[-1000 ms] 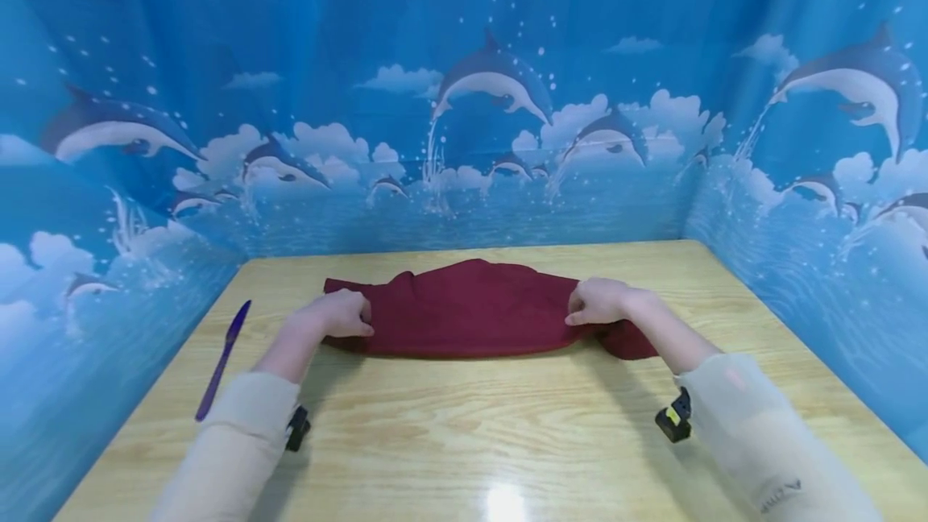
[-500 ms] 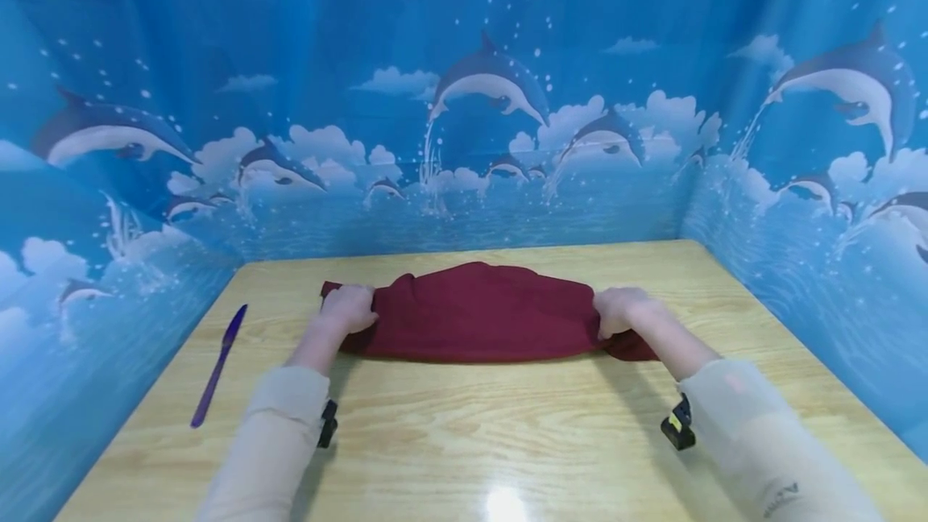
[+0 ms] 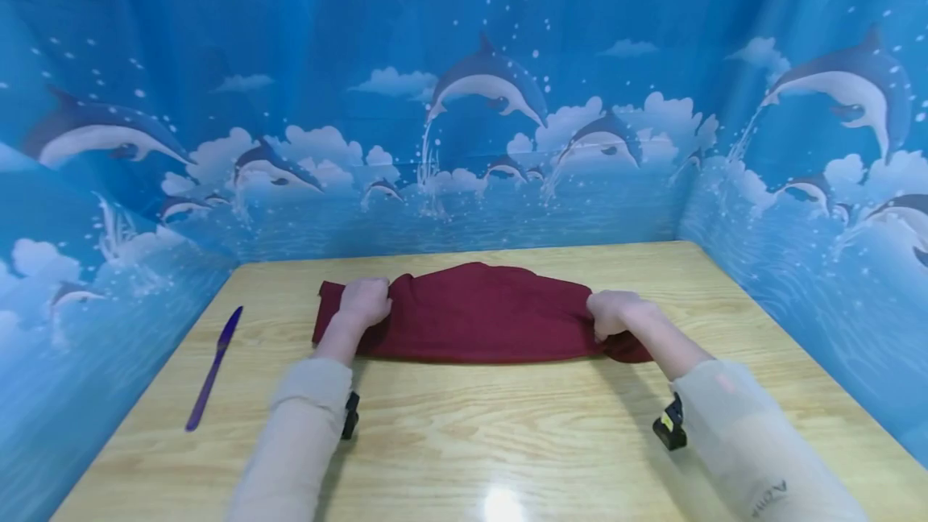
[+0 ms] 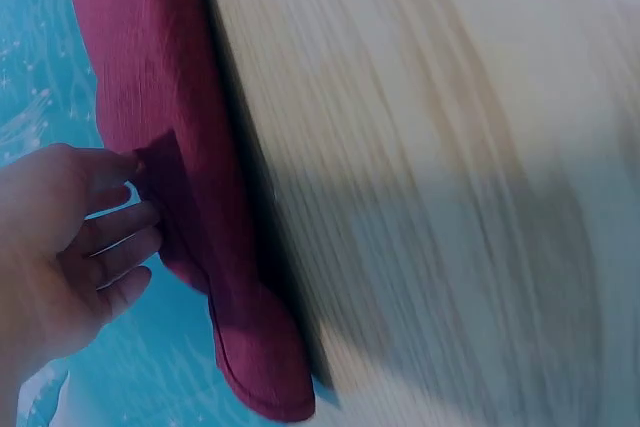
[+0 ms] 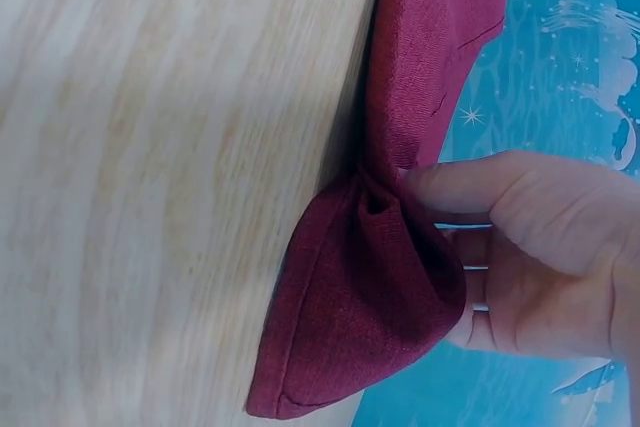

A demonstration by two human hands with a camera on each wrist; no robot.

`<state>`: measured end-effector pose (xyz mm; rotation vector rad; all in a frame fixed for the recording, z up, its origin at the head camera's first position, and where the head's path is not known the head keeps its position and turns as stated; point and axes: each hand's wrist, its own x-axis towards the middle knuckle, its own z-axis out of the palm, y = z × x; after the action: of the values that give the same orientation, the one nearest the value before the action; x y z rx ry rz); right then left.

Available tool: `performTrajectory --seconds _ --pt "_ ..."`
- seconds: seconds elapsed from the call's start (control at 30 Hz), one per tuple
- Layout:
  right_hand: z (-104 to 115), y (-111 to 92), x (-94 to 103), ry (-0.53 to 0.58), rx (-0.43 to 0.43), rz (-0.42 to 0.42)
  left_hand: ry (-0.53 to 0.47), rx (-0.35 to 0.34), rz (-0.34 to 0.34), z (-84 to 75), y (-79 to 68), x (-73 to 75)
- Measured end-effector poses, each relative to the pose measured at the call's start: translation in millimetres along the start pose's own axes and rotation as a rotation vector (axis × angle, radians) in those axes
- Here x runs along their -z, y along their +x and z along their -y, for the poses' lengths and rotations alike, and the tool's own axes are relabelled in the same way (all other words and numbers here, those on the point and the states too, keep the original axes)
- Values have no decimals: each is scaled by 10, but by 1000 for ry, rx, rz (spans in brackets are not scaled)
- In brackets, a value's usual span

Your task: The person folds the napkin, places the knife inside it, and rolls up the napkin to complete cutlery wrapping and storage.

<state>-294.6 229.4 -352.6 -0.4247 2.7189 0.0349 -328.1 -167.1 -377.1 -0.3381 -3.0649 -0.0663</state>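
Observation:
A dark red cloth (image 3: pixel 482 316) lies bunched lengthwise across the table, a seam showing along its edge in the left wrist view. Near the left end, my left hand (image 3: pixel 366 300) is over it. Its fingers are loosely bent and their tips touch the cloth's far edge (image 4: pixel 180 197); the index finger is mostly hidden. At the opposite end my right hand (image 3: pixel 616 312) pinches a fold, thumb on the near side and fingers partly hidden behind. A loose flap of cloth (image 5: pixel 370 297) hangs past that grip onto the table.
A purple plastic knife (image 3: pixel 214 369) lies on the left of the wooden table (image 3: pixel 464 425). A blue dolphin-print curtain (image 3: pixel 348 103) encloses the back and both sides. Each wrist carries a small black camera (image 3: pixel 670 425).
My left hand has slid right and away along the cloth, uncovering more of its left end. The right hand has shifted slightly right and now holds a fold. The knife has stayed put.

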Motion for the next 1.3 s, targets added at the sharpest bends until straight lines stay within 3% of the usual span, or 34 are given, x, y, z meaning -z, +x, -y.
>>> performTrajectory --seconds 0.27,0.47,0.6,0.73,0.9,1.07,1.3 --pt "50 -50 -55 -102 68 -109 -115 73 11 -142 64 -30" --pt "27 -107 -23 -150 69 -265 -216 152 25 -216 103 22" --pt "-45 -126 47 -113 47 -413 -287 201 76 -271 141 89" --pt "-81 -157 111 -39 23 -534 -308 210 80 -329 199 122" --pt "-77 -181 142 -8 10 -611 -300 191 58 -381 239 95" --pt "-80 -179 158 -9 25 -679 -379 183 14 -261 165 140" --pt "-91 -172 192 13 20 -755 -448 134 -144 70 -35 432"
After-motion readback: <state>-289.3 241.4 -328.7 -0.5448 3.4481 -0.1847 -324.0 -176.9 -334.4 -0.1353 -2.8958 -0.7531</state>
